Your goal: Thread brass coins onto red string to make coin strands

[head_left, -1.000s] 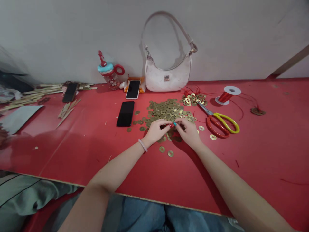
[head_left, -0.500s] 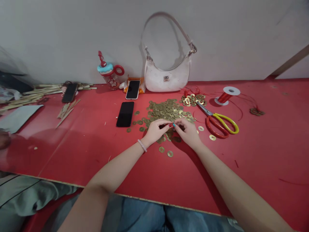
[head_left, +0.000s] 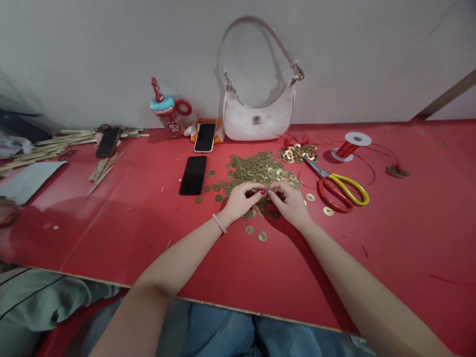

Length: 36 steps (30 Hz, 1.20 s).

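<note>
On the red worktop (head_left: 230, 277), midway across, the left hand (head_left: 241, 201) and right hand (head_left: 292, 204) meet fingertip to fingertip. Both pinch a small piece (head_left: 266, 191), too tiny to identify, beside the coin pile (head_left: 260, 171), probably kept within reach. Scissors (head_left: 336, 187) and cord spool (head_left: 350, 145) lie rightward, nearer the far edge.

Our left forearm (head_left: 178, 263) and right forearm (head_left: 345, 282) stretch forward, bare, angling in toward each other. Our left hand (head_left: 241, 201) sits knuckles up, fingers curled, thumb and forefinger pinched together. Our right hand (head_left: 292, 203) mirrors it, fingers bent inward and pinched as well. The fingertips (head_left: 261, 191) of both hands meet, touching; what's between them is too small to tell.
</note>
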{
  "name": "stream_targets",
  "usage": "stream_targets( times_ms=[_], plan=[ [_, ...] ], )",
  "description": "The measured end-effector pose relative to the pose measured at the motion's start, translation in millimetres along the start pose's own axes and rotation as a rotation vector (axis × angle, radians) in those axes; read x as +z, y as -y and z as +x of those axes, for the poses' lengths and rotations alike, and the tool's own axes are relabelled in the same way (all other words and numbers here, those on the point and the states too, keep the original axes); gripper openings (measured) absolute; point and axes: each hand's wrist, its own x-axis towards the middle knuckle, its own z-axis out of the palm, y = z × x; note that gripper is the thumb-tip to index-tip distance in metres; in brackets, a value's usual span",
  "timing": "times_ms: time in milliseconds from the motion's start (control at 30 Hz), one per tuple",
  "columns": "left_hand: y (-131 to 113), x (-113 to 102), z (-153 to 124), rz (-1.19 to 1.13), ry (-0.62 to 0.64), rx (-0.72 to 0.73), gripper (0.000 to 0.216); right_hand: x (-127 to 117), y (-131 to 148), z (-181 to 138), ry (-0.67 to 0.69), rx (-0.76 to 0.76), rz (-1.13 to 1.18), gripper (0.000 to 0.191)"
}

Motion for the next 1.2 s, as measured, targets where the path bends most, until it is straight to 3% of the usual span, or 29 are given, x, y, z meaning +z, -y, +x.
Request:
stream_targets(
  times_ms=[767, 1033, 1200],
  plan=[
    [-0.5, -0.7, 0.5, 0.020, -0.020, 0.041, 0.017, -0.3, 5.0, 0.4, -0.001, -0.026, -0.027, 0.005],
    [-3.3, -1.6, 0.6, 0.057, -0.028, 0.033, 0.016, -3.2, 10.8, 2.4, -0.117, -0.263, -0.104, 0.009],
    [-4.9, -1.8, 0.3, 0.089, 0.024, 0.024, 0.016, -3.5, 10.8, 1.7, -0.144, -0.280, -0.083, 0.010]
  ],
)
